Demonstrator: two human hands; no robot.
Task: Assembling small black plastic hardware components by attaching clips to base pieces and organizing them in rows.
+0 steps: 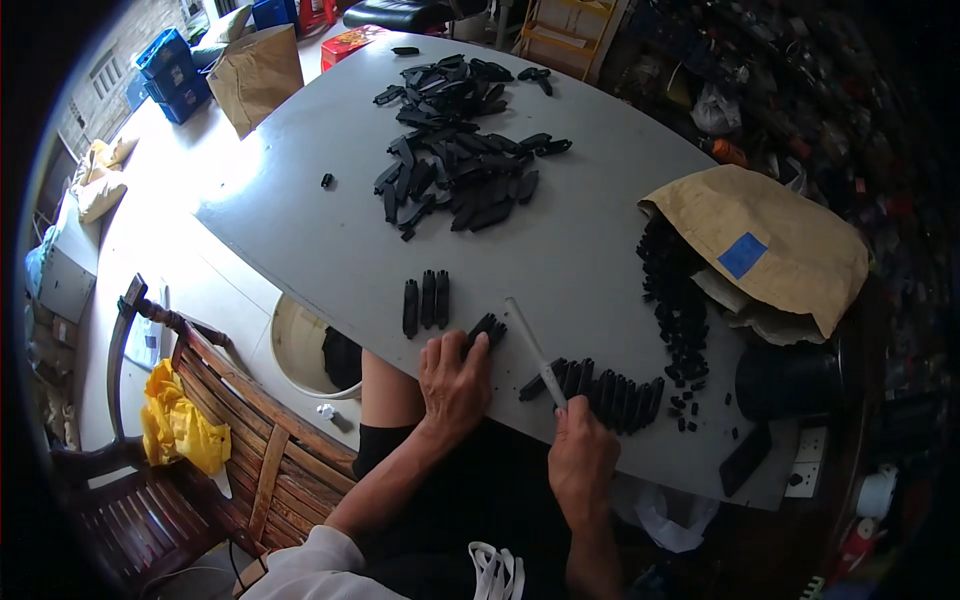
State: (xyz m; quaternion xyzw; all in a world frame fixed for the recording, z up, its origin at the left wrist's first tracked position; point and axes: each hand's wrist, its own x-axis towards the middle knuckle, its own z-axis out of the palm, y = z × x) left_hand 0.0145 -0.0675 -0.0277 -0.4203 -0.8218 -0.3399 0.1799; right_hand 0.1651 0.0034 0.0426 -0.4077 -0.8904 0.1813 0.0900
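Note:
My left hand [455, 375] is at the table's near edge, its thumb and fingers closed around a couple of black plastic pieces [486, 328]. My right hand [583, 450] grips one end of a long, flat, light-grey bar-shaped tool [530, 340]. The tool slants up and left, its far tip just right of the pieces in my left hand. Beside my right hand stands a row of long black plastic pieces [622, 400], partly hidden by the tool and fingers. Beyond my left hand, three similar pieces [428, 300] stand side by side.
Loose black pieces form a large heap [460, 165] on the far part of the white table [310, 250]. At right, small black parts [675, 300] spill from a brown paper bag [770, 235]. A dark phone-like slab [745, 460] lies near the corner. Below left stand a bucket [300, 345] and wooden chair [230, 410].

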